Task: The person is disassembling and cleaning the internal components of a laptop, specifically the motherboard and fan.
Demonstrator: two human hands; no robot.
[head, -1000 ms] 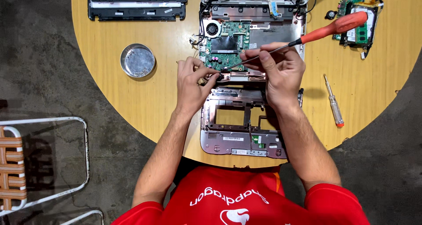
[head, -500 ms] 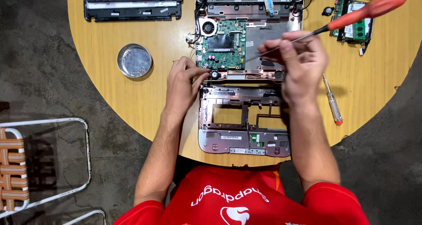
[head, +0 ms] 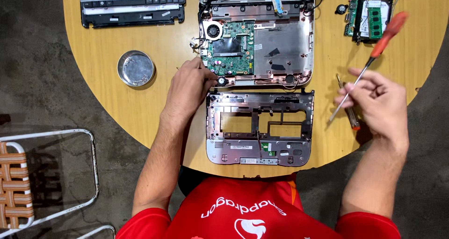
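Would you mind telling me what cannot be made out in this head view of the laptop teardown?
- Left hand fingertips: what they pinch at the green circuit board corner is hidden by the hand itself.
- Orange-handled screwdriver in the right hand: handle blurred, tip type too small.
- Round metal dish: contents too small to identify.
- Black keyboard panel: cut off by the top edge.

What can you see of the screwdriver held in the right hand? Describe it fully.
The screwdriver has a red-orange handle and a thin, bare metal shaft. It is tilted, handle up toward the table's far right, tip pointing down and left. The right hand grips the shaft between fingers and thumb, lifted above the wooden table, to the right of the opened laptop base. Its tip touches nothing.
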